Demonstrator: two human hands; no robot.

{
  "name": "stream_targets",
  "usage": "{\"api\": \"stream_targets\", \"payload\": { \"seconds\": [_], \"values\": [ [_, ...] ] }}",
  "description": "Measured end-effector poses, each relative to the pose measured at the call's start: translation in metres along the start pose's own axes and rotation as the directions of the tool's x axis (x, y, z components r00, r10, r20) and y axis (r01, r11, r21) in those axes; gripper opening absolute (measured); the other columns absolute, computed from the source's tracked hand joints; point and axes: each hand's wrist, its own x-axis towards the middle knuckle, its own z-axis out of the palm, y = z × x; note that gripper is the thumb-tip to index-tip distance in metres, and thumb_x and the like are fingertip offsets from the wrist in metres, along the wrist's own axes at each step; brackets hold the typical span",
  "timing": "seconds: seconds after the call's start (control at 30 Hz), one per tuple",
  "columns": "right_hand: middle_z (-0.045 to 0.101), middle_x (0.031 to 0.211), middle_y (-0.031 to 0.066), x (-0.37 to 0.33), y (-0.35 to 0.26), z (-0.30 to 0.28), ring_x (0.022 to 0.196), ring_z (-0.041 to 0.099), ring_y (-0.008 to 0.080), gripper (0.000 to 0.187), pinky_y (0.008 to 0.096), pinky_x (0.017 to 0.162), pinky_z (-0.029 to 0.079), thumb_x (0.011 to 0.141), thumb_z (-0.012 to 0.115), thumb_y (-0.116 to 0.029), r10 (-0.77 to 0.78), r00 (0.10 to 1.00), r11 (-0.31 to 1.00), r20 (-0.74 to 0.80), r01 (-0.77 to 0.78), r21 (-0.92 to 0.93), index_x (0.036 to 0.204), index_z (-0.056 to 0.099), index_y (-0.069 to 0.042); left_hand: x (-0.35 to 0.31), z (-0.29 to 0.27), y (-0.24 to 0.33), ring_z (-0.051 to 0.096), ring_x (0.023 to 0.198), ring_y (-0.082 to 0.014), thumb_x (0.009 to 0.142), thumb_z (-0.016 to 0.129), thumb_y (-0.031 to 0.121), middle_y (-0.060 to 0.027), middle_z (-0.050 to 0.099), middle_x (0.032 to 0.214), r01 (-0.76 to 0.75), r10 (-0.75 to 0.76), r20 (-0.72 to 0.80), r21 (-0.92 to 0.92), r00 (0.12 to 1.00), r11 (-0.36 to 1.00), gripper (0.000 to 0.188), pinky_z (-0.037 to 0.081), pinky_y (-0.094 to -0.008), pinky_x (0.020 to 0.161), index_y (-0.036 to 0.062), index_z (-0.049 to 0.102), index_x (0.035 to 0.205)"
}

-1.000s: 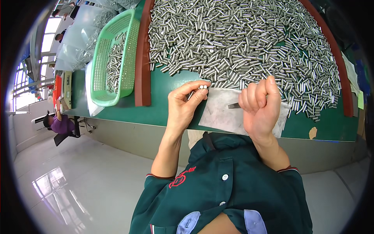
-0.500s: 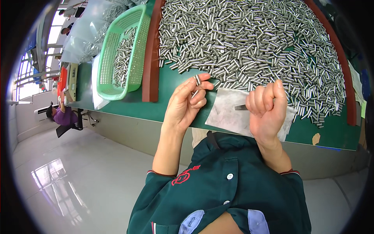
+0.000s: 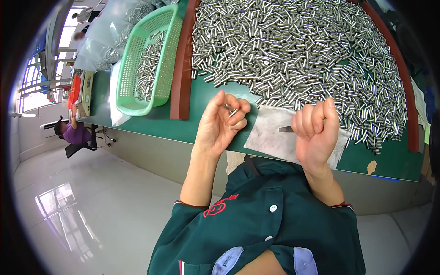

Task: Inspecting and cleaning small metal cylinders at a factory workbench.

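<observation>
My left hand (image 3: 215, 128) is raised palm up just above the table's near edge, its fingers curled around short metal pins (image 3: 233, 112); how many lie there is partly hidden. To the right, my right hand (image 3: 315, 135) is closed in a fist over a grey cloth (image 3: 268, 133). From the little-finger side of that fist sticks out the end of a flat dark metal tool (image 3: 285, 129); the rest is hidden, so its kind cannot be told. Beyond both hands spreads a thick layer of loose shiny cylindrical pins (image 3: 293, 50).
Red-brown rails (image 3: 182, 78) border the pins on the green table (image 3: 158, 120). Left of them stands a green plastic basket (image 3: 160, 85) with more pins, beside clear plastic bags (image 3: 98, 41). A scale (image 3: 85, 94) stands farther left, near a seated person in purple (image 3: 77, 134).
The pin that stood between my left thumb and fingertips now lies lower, in the curled fingers. My right hand stays almost where it was. The view has shifted slightly.
</observation>
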Motion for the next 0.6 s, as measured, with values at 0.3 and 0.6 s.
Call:
{"api": "stream_targets", "payload": {
  "seconds": [0.3,0.6],
  "values": [
    [0.023,0.042,-0.0020,0.000,0.001,-0.002,0.038,0.017,0.0078,0.043,0.0242,0.038,0.018,0.093,0.025,-0.024,-0.008,1.000,1.000,0.024,0.008,0.022,0.052,0.027,-0.011,0.002,-0.005,0.019,0.037,0.061,-0.0115,0.090,0.041,0.024,-0.0109,0.047,0.081,-0.025,0.019,-0.033,-0.188,0.999,0.982,0.025,0.035,-0.0227,0.056,-0.0005,0.047,0.093],
    [0.023,0.043,-0.0020,0.001,0.001,0.000,0.038,0.016,0.0077,0.043,0.0240,0.038,0.018,0.092,0.026,-0.025,-0.004,1.000,1.000,0.019,0.003,0.023,0.051,0.027,-0.011,0.002,0.015,0.016,0.045,0.067,-0.0164,0.089,0.043,0.022,-0.0116,0.049,0.080,-0.086,0.013,-0.322,-0.213,0.947,0.973,0.025,0.041,-0.0276,0.062,-0.0015,0.048,0.094]
  ]
}}
